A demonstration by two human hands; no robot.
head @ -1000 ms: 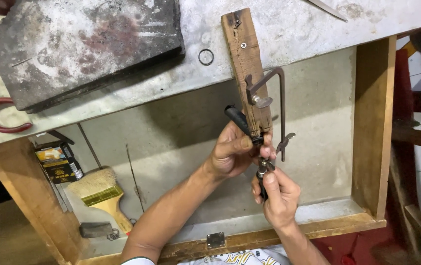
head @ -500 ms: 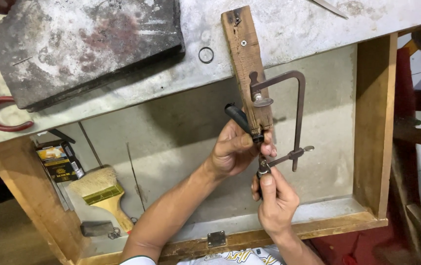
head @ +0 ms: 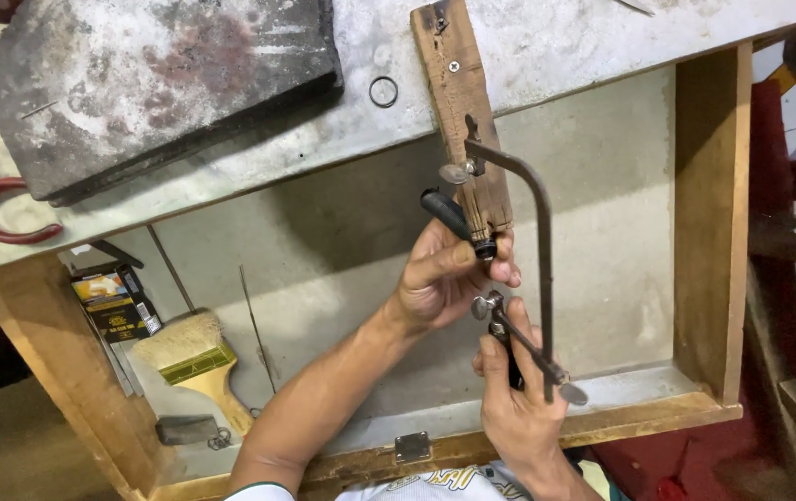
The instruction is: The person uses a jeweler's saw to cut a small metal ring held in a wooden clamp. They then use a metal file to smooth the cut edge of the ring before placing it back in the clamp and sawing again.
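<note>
Two hands at centre frame, both busy. Left hand (head: 440, 278) wrapped around short black-handled tool (head: 456, 223), tip pressed at lower end of worn wooden bench peg (head: 465, 121). Right hand (head: 516, 408) closed on handle of dark metal jeweller's saw frame (head: 537, 250), frame arching up from the grip toward the peg, just right of it. Below, wooden drawer tray (head: 704, 232); yellow-handled brush (head: 196, 364) lower left. Small metal ring (head: 382, 91) and grey scorched block (head: 152, 79) on bench, upper left.
</note>
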